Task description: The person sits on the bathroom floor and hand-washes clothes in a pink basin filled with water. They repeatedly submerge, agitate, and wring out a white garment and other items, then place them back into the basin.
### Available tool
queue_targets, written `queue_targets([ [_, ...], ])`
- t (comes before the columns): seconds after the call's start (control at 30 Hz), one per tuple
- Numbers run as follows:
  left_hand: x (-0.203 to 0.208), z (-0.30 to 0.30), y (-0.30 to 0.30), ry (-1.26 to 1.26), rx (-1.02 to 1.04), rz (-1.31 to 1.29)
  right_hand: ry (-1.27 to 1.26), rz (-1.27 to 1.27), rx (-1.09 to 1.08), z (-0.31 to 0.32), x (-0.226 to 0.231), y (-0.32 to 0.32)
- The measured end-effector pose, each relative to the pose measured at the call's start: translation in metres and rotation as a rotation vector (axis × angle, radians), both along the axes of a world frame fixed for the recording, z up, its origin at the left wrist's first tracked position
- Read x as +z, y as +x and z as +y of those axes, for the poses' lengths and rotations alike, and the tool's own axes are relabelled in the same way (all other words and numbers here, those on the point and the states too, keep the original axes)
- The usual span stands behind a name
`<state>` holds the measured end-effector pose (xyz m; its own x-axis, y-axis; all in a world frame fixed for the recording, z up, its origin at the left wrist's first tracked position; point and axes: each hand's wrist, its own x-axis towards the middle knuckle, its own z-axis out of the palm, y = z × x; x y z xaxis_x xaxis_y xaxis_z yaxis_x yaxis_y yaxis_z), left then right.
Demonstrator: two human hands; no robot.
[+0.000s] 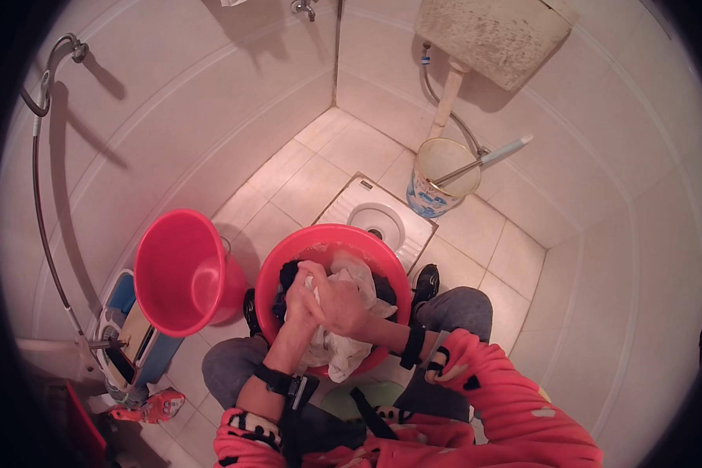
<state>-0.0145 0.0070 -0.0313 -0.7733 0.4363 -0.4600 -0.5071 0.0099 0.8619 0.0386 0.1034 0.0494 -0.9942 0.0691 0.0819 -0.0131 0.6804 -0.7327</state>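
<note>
A red basin (267,285) stands between my knees with water and clothes in it. Over it my left hand (299,303) and my right hand (340,306) press together, fingers closed round a wet white cloth (342,349). Part of this cloth bulges out beyond the right hand and part hangs below the wrists. The cloth's exact kind cannot be made out. Dark clothing (384,289) lies in the basin around the hands, partly hidden by them.
To the left stands a red bucket (181,273), beside a blue-and-white storage box (136,327) and a red packet (160,405). Ahead are a squat toilet (331,212) and a patterned bin (429,195) with a long-handled brush (495,153). A shower hose (43,226) hangs along the left wall.
</note>
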Motion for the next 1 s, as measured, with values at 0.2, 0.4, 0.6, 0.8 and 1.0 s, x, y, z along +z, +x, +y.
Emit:
queue_targets([
  [0.2, 0.002, 0.009, 0.01, 0.383, 0.181, -0.611, 0.098, 0.211, -0.316, 0.01, -0.013, -0.014],
  [0.4, 0.017, 0.007, -0.003, 0.278, 0.312, -0.339, 0.056, 0.187, -0.065, 0.023, -0.002, -0.013],
  [0.6, 0.057, -0.01, -0.027, 0.588, -0.087, -0.45, 0.053, 0.282, 0.054, 0.044, 0.002, -0.008],
  [0.8, 0.064, -0.011, -0.007, 0.195, -0.249, 0.136, -0.078, 0.239, 0.164, 0.072, -0.005, -0.011],
  [1.0, 0.056, -0.032, -0.017, -0.374, -0.588, 0.419, -0.833, 0.044, -0.09, 0.095, 0.014, -0.007],
])
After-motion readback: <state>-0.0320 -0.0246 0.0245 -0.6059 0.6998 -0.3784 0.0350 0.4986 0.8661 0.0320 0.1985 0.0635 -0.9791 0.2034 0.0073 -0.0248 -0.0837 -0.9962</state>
